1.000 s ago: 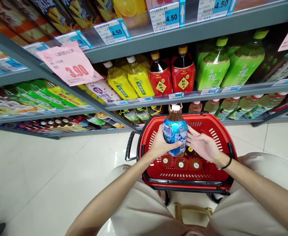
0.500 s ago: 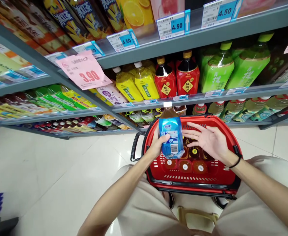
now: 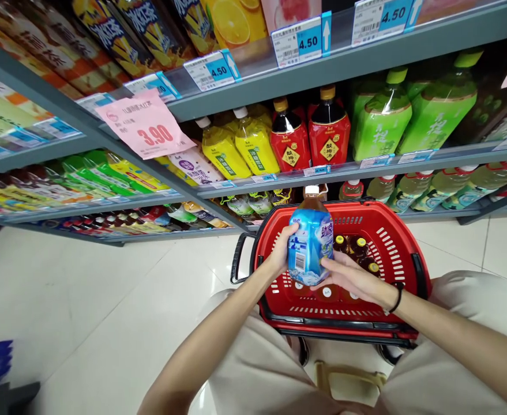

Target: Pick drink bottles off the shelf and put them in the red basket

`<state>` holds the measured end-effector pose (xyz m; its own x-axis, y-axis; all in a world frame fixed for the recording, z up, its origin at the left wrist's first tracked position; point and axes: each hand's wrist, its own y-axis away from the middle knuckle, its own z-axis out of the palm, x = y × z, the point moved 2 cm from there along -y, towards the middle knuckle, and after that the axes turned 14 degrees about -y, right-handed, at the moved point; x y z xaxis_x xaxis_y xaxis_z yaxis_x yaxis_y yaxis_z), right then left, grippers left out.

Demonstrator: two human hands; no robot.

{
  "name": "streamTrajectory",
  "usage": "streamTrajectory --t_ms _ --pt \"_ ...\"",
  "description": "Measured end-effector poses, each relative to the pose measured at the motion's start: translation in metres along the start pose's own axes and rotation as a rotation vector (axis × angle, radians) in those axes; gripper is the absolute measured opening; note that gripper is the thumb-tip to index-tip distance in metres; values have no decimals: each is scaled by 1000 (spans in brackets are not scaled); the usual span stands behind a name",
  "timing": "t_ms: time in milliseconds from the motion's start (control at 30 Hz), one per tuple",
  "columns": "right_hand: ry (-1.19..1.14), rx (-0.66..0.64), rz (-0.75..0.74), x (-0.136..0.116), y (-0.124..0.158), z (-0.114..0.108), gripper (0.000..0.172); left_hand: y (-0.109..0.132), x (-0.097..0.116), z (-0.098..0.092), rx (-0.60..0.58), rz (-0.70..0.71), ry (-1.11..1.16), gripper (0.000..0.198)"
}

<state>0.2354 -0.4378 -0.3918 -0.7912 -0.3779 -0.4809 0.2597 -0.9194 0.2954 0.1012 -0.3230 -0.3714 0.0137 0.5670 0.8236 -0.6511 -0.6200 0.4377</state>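
Observation:
A drink bottle (image 3: 310, 245) with a blue label and white cap is held upright, tilted slightly, above a red shopping basket (image 3: 274, 314). My left hand (image 3: 282, 249) grips its left side, thumb on the label. From the lower right, my right hand (image 3: 348, 275) closes around the bottle's base, its thumb against the label; some of its fingers are hidden behind the bottle. Inside the basket lie several dark drink bottles (image 3: 357, 246), a few with yellow caps, partly covered by my hands and the held bottle.
Ahead is a grey shelf (image 3: 257, 80) with red-label bottles (image 3: 329, 138), green bottles (image 3: 383, 127) and yellow bottles (image 3: 255, 147). A pink price sign (image 3: 145, 124) sticks out from it. The basket's black handle (image 3: 237, 259) juts left. A small stool (image 3: 348, 377) is below, between my legs.
My right hand has come from open beside the bottle to gripping its lower right side. The bottle has turned, showing another label face, and shifted slightly right.

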Motion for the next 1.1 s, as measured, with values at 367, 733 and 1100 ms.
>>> streamTrajectory --t_ms 367,733,1100 --pt "202 236 -128 -1 -2 -11 53 -10 -3 -9 38 27 -103 91" --pt "481 322 -321 10 -1 -25 76 -8 6 2 72 143 -47 75" --pt "764 243 -360 11 4 -24 87 -2 7 6 -84 212 -110 81"
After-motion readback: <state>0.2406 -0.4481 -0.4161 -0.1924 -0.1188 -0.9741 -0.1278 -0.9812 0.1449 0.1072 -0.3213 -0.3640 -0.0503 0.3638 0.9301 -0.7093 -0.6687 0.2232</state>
